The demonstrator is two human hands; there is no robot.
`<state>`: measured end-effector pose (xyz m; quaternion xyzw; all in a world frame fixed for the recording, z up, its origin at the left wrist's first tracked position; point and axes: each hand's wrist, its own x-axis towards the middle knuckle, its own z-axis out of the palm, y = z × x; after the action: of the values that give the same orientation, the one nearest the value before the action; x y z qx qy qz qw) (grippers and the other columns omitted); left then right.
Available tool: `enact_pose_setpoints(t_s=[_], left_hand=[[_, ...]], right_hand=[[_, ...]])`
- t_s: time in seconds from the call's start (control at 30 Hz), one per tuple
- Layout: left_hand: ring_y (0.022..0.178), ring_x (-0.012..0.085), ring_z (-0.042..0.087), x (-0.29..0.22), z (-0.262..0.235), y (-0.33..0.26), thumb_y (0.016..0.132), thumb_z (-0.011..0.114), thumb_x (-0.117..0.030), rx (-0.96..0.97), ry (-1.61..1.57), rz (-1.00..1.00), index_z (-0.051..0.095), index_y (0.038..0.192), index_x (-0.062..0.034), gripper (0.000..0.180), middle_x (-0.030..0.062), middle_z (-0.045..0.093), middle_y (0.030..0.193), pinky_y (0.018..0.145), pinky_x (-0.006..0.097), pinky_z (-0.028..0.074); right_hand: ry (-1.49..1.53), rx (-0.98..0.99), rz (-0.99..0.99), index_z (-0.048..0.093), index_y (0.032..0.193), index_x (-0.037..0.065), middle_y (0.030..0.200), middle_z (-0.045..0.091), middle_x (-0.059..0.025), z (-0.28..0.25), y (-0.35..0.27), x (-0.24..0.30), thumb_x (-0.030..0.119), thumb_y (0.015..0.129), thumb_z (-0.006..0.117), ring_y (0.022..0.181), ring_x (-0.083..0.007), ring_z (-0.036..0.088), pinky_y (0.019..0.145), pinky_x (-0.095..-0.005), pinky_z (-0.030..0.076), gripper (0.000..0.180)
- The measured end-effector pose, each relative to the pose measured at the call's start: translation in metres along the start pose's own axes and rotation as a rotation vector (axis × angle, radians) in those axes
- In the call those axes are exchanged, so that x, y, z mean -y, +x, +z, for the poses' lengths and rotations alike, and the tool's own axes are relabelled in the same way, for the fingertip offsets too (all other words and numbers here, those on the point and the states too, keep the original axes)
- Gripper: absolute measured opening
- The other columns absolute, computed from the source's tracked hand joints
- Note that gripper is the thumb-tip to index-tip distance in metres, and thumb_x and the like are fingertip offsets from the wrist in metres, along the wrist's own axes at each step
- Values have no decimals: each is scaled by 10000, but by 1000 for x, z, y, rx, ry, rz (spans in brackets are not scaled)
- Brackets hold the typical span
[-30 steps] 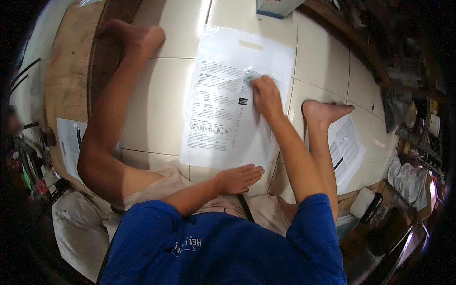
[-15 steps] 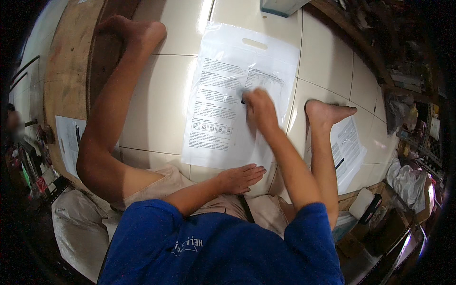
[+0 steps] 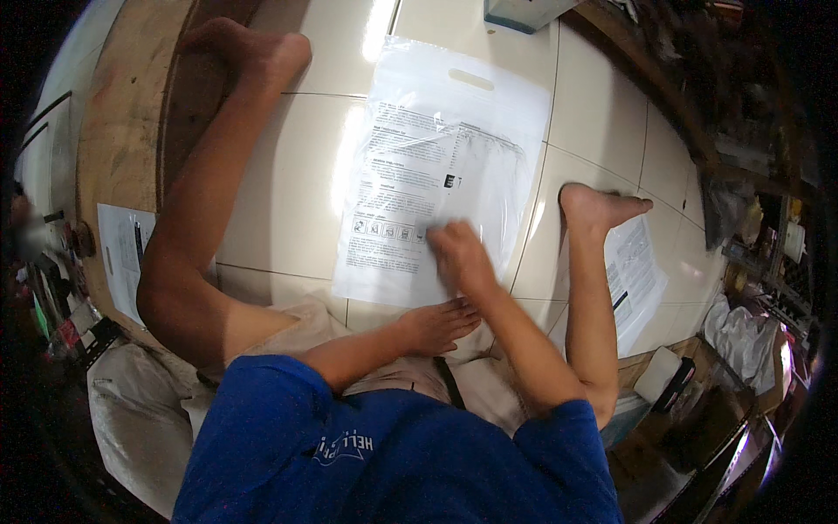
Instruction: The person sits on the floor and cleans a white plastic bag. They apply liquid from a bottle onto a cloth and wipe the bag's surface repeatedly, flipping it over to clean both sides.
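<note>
One white bag [image 3: 397,196] lies beneath the right grip [image 3: 464,253], its fingers bunched; blur hides whether they pinch anything. Left of it are small black print [image 3: 388,253] and five pictogram squares [image 3: 388,230]. Just below, the left grip [image 3: 436,329] is flat, fingers straight. Two printed sheets [image 3: 624,271] flank these, farther out.

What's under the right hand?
The printed white bag, lying on tiled floor. A greyish patch by the right hand is too blurred to identify. The bag surface directly beneath that hand is covered.
</note>
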<state>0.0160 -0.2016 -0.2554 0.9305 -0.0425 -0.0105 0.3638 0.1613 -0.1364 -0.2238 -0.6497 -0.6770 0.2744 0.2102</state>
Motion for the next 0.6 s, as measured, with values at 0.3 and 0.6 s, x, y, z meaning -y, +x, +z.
enact_pose_setpoints(t_s=[0.3,0.6], left_hand=[[1468,284,216,2,-14,-1,894,564,-409,-21,91,52,392,1414,49,714,196,301,1548,1217,432,153],[1456,296,248,3,7,-3,874,599,-406,-78,-29,33,364,1426,55,757,182,310,1546,1211,441,173]], right_hand=[[-8,-89,202,657,960,35,902,598,-190,-66,141,-39,25,840,583,913,-361,584,800,-442,473,142],[-9,-57,-33,666,951,28,816,561,-164,-12,42,-7,-56,750,624,802,-341,555,711,-432,470,221]])
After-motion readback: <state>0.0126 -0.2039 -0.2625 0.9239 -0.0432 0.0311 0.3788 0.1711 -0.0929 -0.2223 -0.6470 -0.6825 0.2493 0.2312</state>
